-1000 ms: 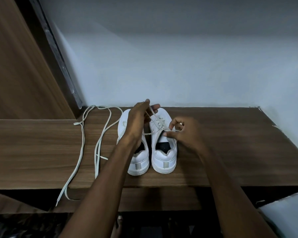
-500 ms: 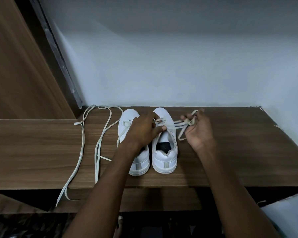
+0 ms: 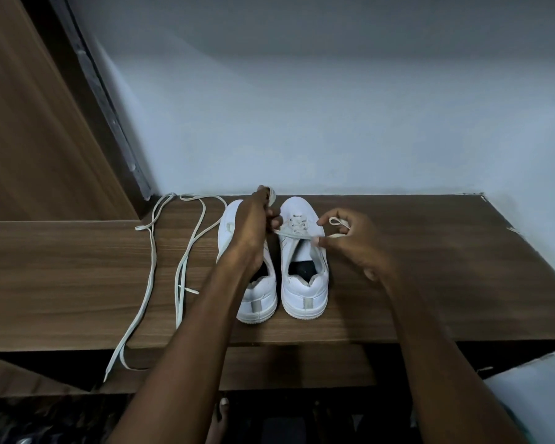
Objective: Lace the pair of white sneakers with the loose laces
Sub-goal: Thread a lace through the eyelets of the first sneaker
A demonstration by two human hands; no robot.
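Two white sneakers stand side by side on the wooden shelf (image 3: 430, 283), heels toward me. The right sneaker (image 3: 305, 277) has a lace (image 3: 293, 234) threaded through its front eyelets. My left hand (image 3: 255, 230) grips one end of that lace above the left sneaker (image 3: 258, 299) and covers much of it. My right hand (image 3: 350, 238) pinches the other end beside the right sneaker, with a loop of lace over its fingers. The lace runs taut across the tongue between both hands. A second loose lace (image 3: 183, 270) lies to the left and hangs over the front edge.
A pale wall (image 3: 334, 123) rises right behind the shoes. A wooden panel (image 3: 36, 139) stands at the left. The shelf's front edge is close below the heels, with a dark gap and a lower wooden board (image 3: 285, 366) underneath. A white surface (image 3: 535, 389) shows at the lower right.
My right hand has come back in from the right toward the right sneaker. My left hand has lifted up and back, and the lace is now stretched across the tongue.
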